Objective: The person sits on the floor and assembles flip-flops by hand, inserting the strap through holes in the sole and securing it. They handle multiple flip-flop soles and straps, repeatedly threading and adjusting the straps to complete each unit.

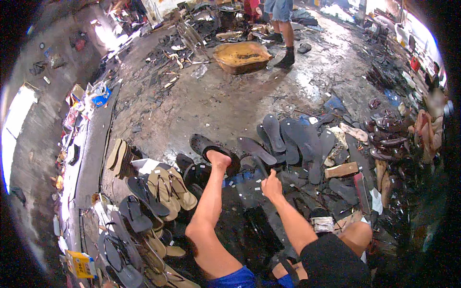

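Note:
My right hand (272, 186) reaches forward from the lower right. Its fingers are curled around the near end of a dark curved strip (260, 166), and one finger points up. Just beyond it lie several dark shoe soles (273, 133), some overlapping, with a single sole (258, 150) closest to the hand. A black clog (205, 145) is by my bare foot, left of the hand. I cannot make out my left hand. At the lower edge, a black strap (291, 270) crosses a patch of skin against blue cloth.
Tan flip-flops (171, 188) and dark flip-flops (135, 214) line my left side. A wooden block (341, 170) sits at the right, near stacked dark footwear (388, 139). Ahead stands a low wooden stump (242, 56), with a person's legs (286, 41) beside it. Scraps litter the floor.

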Available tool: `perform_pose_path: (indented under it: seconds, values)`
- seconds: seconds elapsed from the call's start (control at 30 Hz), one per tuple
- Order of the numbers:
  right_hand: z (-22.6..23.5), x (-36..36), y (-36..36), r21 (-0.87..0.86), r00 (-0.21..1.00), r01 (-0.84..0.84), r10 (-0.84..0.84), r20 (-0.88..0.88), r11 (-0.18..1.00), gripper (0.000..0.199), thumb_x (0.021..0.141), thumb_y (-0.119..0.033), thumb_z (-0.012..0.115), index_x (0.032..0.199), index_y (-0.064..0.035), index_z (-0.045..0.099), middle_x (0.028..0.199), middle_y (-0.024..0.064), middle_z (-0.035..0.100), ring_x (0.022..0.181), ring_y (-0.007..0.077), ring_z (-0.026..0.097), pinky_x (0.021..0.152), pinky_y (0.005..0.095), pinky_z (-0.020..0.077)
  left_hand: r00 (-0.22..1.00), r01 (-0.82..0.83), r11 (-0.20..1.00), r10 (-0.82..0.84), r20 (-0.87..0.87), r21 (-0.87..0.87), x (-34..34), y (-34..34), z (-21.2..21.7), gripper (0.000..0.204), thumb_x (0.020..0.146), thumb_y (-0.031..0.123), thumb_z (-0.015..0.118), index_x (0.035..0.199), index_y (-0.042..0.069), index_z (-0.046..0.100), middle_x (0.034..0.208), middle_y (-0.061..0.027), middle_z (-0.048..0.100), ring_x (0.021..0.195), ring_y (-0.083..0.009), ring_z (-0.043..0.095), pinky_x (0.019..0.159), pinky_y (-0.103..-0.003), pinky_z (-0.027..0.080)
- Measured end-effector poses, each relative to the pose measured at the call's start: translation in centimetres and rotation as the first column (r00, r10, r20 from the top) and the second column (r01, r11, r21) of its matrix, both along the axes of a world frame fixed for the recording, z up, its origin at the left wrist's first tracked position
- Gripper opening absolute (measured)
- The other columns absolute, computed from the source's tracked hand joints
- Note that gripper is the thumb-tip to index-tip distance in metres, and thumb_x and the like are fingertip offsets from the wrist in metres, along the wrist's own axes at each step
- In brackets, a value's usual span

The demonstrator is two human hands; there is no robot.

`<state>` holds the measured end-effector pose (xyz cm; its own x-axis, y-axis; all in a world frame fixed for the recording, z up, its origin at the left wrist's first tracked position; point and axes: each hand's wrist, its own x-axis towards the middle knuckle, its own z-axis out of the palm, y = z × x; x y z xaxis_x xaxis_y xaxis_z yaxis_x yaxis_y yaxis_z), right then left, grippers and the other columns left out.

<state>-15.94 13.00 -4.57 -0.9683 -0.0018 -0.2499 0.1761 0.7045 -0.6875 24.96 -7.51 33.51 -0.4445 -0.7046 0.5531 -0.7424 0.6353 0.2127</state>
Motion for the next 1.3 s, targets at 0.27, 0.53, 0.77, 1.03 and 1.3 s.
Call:
perform_pose_path:
  seconds: [0.27, 0.53, 0.77, 1.03, 1.3]
  values:
    - [15.0, 15.4, 0.1, -0.922, 0.66, -0.258, 0.75, 0.05, 0.289, 0.048, 0.09, -0.013, 0.07, 0.133, 0.0001, 0.052, 0.119, 0.0096, 0.062, 0.108, 0.0181, 0.058, 0.097, 0.0339, 0.0463, 0.923, 0.296, 0.916, -0.347, 0.167, 0.27, -10.2, 2.7, -6.8, 0.064, 0.085, 0.024, 0.069, 0.142, 0.003, 0.046, 0.155, -0.021, 0.032, 0.147, -0.0415, 0.022, 0.116, -0.056, 0.018]
    - [17.1, 20.7, 0.9, -0.802, 0.843, -0.041, 0.452, 0.293, 0.596, 0.041, 0.087, -0.001, 0.059, 0.126, 0.0072, 0.053, 0.112, 0.0099, 0.064, 0.103, 0.0189, 0.06, 0.095, 0.0307, 0.046, 0.93, 0.212, 0.972, -0.232, 0.287, 0.097, -5.1, -0.9, -7.3, 0.07, 0.08, 0.026, 0.075, 0.142, 0.008, 0.048, 0.158, -0.0176, 0.026, 0.148, -0.0428, 0.014, 0.118, -0.056, 0.013]
    - [19.6, 21.6, 2.4, -0.832, 0.422, -0.487, 0.906, 0.044, 0.267, 0.04, 0.092, -0.017, 0.066, 0.126, -0.0016, 0.056, 0.114, 0.0057, 0.062, 0.105, 0.0159, 0.059, 0.091, 0.0315, 0.0482, 0.766, 0.634, 0.421, -0.223, -0.604, 0.649, -6.6, 7.0, -7.9, 0.078, 0.087, 0.016, 0.073, 0.149, -0.001, 0.029, 0.144, -0.0161, 0.043, 0.132, -0.0277, 0.043, 0.111, -0.04, 0.035]
    - [6.0, 15.3, 9.4, 0.402, 0.977, -0.196, 0.213, 0.003, 0.895, 0.029, 0.086, -0.023, 0.068, 0.106, -0.0023, 0.065, 0.106, 0.0214, 0.066, 0.098, 0.0398, 0.064, 0.085, 0.045, 0.0516, 0.865, 0.327, 0.591, -0.501, 0.017, 0.737, -2.7, 6.1, -16.7, 0.081, 0.088, 0.034, 0.071, 0.148, -0.002, 0.03, 0.139, -0.0304, 0.046, 0.128, -0.0461, 0.045, 0.109, -0.049, 0.034]
    - [1.1, 21.2, 3.0, 0.234, 0.916, -0.349, 0.383, -0.119, 0.908, 0.045, 0.083, -0.022, 0.07, 0.119, -0.0017, 0.053, 0.114, 0.0222, 0.058, 0.11, 0.0393, 0.054, 0.093, 0.0475, 0.0463, 0.937, 0.348, 0.929, -0.339, -0.088, 0.127, 0.0, 3.2, -8.7, 0.036, 0.087, 0.013, 0.071, 0.116, -0.001, 0.056, 0.1, -0.0155, 0.06, 0.084, -0.0307, 0.054, 0.075, -0.041, 0.045]
